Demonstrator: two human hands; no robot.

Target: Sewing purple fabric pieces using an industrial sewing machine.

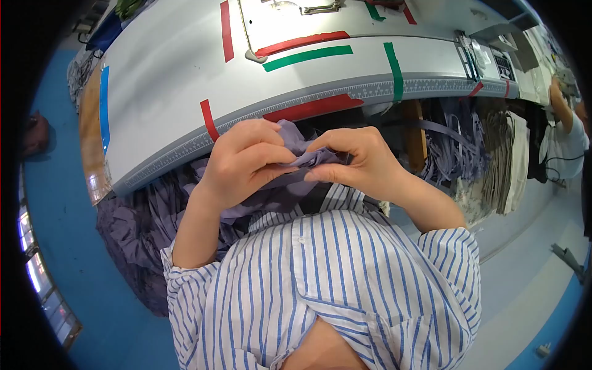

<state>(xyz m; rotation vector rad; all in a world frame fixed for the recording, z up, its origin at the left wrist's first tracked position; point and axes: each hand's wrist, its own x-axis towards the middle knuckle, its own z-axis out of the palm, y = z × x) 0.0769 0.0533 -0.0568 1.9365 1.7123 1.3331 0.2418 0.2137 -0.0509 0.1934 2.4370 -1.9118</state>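
Note:
A piece of purple-grey fabric (pixel 295 188) is gathered between my two hands, just in front of the table's near edge. My left hand (pixel 243 157) pinches a fold of it between thumb and fingers. Close beside, my right hand (pixel 357 157) grips the same fold, thumb below and forefinger above. The fingertips of both hands almost meet. More of the fabric hangs under my hands toward my lap, and its lower part is hidden by my arms and body.
The white sewing table (pixel 166 80) has a ruler strip (pixel 431 86) along its near edge and red and green tape. A machine plate (pixel 290 24) lies at the far middle. Dark purple cloth (pixel 142 228) heaps at left; purple strips (pixel 453 148) hang at right. Another person (pixel 567 135) works far right.

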